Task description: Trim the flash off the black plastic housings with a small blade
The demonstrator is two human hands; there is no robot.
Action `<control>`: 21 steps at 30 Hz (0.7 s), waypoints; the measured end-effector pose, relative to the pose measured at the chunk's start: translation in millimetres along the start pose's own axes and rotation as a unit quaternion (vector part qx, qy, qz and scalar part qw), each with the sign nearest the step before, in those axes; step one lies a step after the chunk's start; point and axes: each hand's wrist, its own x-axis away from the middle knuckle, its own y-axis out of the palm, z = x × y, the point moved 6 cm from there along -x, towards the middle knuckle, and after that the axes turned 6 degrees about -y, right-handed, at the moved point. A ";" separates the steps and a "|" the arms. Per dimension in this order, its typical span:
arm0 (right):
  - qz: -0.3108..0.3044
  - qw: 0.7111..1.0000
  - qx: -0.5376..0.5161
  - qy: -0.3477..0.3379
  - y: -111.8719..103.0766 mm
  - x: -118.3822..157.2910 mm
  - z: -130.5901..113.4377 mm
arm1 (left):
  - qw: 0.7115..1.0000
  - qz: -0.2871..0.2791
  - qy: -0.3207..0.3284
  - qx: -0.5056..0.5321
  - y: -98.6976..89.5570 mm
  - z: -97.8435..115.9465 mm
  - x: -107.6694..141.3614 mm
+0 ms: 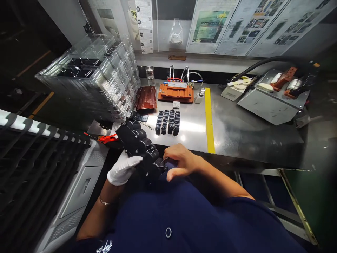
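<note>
My left hand [123,169], in a white glove, is closed around a long black plastic part [142,146] with a row of rounded lobes and small metal pins along one side. The part is held tilted in front of my body, before the bench edge. My bare right hand [181,160] is at the part's lower right end, with curled fingers close to it and the thumb spread apart. Whether the fingertips touch the part is hard to tell. Several shorter black segmented strips [167,122] lie side by side on the metal bench [193,138] beyond my hands.
An orange fixture [176,92] stands at the back, beside a small white bottle [199,97]. Stacked clear trays [110,79] rise at the left, near a brown-red bin [146,99]. Tweezers [146,125] and red-handled pliers [107,138] lie nearby. Right of the yellow tape [209,119] sits a grey machine [273,100].
</note>
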 end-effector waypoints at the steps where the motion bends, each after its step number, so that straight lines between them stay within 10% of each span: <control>1: -0.013 1.000 0.012 -0.001 1.1 -1.0 -1.0 | 1.000 -0.002 -0.007 -0.005 0.9 -0.9 -0.1; 21: 0.105 0.986 0.122 -0.033 -9.2 2.0 1.9 | 0.999 -0.025 -0.032 0.019 4.1 -17.5 -7.8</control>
